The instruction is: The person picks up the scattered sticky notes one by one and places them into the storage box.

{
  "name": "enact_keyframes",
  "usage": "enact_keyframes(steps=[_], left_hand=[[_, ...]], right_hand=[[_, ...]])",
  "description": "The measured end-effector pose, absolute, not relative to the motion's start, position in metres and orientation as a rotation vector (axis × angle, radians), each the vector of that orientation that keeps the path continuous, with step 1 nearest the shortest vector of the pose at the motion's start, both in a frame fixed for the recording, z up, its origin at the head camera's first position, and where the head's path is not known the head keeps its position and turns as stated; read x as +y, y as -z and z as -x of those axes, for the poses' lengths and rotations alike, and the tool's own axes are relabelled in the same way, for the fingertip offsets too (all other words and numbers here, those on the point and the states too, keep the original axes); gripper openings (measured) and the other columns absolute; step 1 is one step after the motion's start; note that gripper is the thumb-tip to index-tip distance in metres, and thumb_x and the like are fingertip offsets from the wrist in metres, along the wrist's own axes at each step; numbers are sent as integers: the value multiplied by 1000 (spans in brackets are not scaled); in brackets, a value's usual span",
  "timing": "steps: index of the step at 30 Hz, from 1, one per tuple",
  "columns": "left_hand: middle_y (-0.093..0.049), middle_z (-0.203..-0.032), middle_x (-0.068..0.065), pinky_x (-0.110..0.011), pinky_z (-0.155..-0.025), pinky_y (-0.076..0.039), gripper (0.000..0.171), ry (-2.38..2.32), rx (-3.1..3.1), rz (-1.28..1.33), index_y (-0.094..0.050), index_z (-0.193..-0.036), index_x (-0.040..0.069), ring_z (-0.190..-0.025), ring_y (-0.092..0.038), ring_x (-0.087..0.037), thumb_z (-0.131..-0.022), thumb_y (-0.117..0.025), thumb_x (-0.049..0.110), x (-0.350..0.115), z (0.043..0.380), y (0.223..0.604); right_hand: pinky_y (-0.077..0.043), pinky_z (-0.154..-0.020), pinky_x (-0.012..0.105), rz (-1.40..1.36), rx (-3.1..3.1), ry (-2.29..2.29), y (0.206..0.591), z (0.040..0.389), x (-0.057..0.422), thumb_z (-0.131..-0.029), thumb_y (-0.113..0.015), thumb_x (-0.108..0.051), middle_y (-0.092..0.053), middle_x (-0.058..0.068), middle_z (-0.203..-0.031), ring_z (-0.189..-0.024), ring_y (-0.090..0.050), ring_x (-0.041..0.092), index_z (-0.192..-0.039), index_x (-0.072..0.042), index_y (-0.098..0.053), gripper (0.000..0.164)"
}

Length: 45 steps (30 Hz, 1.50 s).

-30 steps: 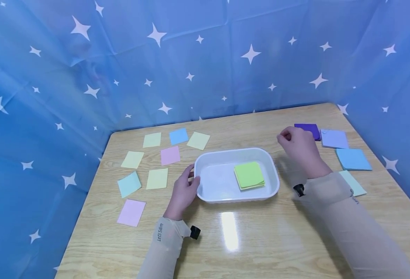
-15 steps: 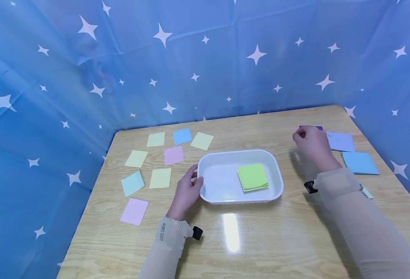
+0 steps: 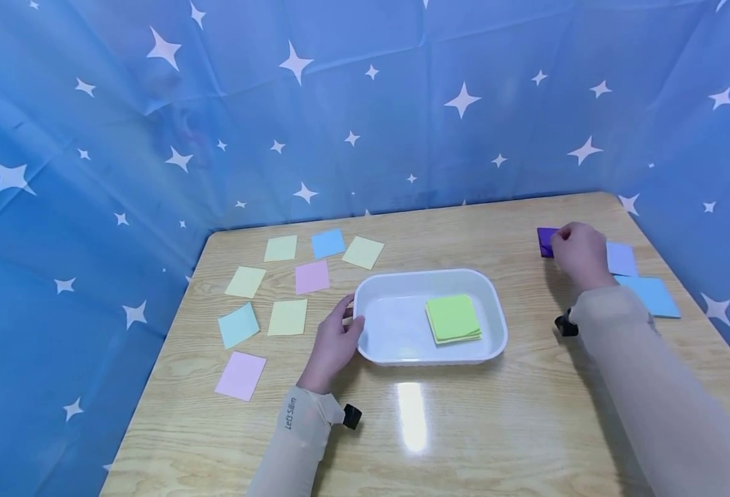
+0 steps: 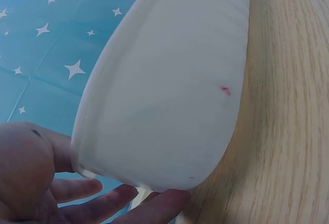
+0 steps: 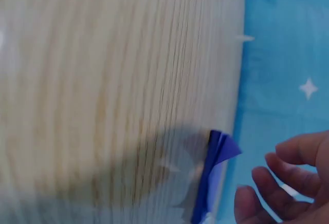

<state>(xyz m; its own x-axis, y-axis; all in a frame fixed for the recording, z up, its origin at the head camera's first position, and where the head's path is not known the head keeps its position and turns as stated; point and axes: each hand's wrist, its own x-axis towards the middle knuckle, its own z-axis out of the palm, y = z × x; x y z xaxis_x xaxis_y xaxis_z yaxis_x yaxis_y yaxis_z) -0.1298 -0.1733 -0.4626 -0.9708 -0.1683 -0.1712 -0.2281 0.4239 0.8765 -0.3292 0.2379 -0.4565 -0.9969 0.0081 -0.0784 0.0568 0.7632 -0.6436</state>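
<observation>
Now, left hand: we grip the white tray by its left end.
Right hand: fingers relaxed and free, near the purple paper.
Purple paper: by the table's far right corner.

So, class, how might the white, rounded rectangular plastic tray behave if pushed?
The white, rounded rectangular plastic tray looks fairly stiff: no dent shows where the left hand holds it. Being low and wide, it would probably slide rather than tip. The lime-green square paper stack lies beside bare tray floor, so might shift.
</observation>
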Motion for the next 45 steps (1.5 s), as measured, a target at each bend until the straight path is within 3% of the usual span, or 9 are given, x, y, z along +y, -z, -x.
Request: enact_keyframes(steps=[6, 10, 14, 18, 23, 28, 37, 45], left_hand=[[-59, -141, -19, -39, -88, -64, 53, -1622, 2599, 360, -41, -157, 16, -120, -67, -37, -106, -54, 22, -174, 131, 462], [-59, -141, -19, -39, -89, -64, 53, -1615, 2594, 361, -41, -157, 17, -120, -67, -37, -106, -54, 22, -173, 131, 462], [-59, -141, -19, -39, -91, -63, 52, -1614, 2587, 369, -42, -156, 18, -120, -67, -37, -106, -54, 22, -172, 130, 462], [-59, -141, -19, -39, -90, -63, 52, -1621, 2584, 371, -43, -156, 18, -120, -67, -36, -105, -55, 22, -172, 129, 463], [-60, -140, -18, -40, -91, -63, 52, -1624, 2581, 375, -44, -156, 19, -119, -68, -35, -105, -55, 23, -173, 129, 464], [-60, -139, -18, -38, -89, -64, 51, -1621, 2585, 375, -44, -155, 19, -116, -68, -33, -105, -55, 22, -173, 129, 463], [-60, -139, -18, -39, -89, -64, 51, -1617, 2594, 378, -44, -155, 20, -117, -68, -33, -105, -55, 23, -174, 128, 462], [-59, -141, -19, -41, -90, -63, 52, -1607, 2605, 363, -42, -156, 17, -119, -67, -36, -106, -55, 22, -174, 130, 462]], right_hand=[[-46, -59, 33, -122, 2892, 1028, 464, 342, 248, -104, -42, -21, -59, 30, -111, -89, -56, 37, -113, 10, -59, 36], [-44, -56, 33, -159, 2888, 1014, 471, 347, 252, -102, -43, -18, -59, 26, -101, -84, -54, 35, -104, 8, -59, 30], [-45, -59, 37, -170, 2897, 1001, 477, 349, 256, -103, -47, -18, -59, 29, -105, -88, -53, 38, -105, 9, -60, 30], [-49, -78, 52, -163, 2908, 958, 479, 349, 257, -103, -54, -25, -56, 36, -121, -105, -50, 47, -115, 13, -59, 40], [-41, -97, 66, -191, 2884, 910, 480, 347, 256, -101, -61, -34, -50, 39, -125, -116, -39, 52, -124, 17, -55, 56], [-39, -98, 67, -227, 2862, 907, 480, 348, 255, -98, -66, -35, -47, 41, -128, -119, -34, 55, -132, 19, -50, 65], [-33, -100, 64, -243, 2857, 878, 477, 353, 257, -94, -71, -33, -50, 45, -127, -111, -44, 54, -133, 24, -44, 75], [-42, -103, 67, -463, 2701, 937, 469, 349, 257, -94, -69, -44, -26, 49, -145, -131, -26, 60, -151, 21, -17, 101]])
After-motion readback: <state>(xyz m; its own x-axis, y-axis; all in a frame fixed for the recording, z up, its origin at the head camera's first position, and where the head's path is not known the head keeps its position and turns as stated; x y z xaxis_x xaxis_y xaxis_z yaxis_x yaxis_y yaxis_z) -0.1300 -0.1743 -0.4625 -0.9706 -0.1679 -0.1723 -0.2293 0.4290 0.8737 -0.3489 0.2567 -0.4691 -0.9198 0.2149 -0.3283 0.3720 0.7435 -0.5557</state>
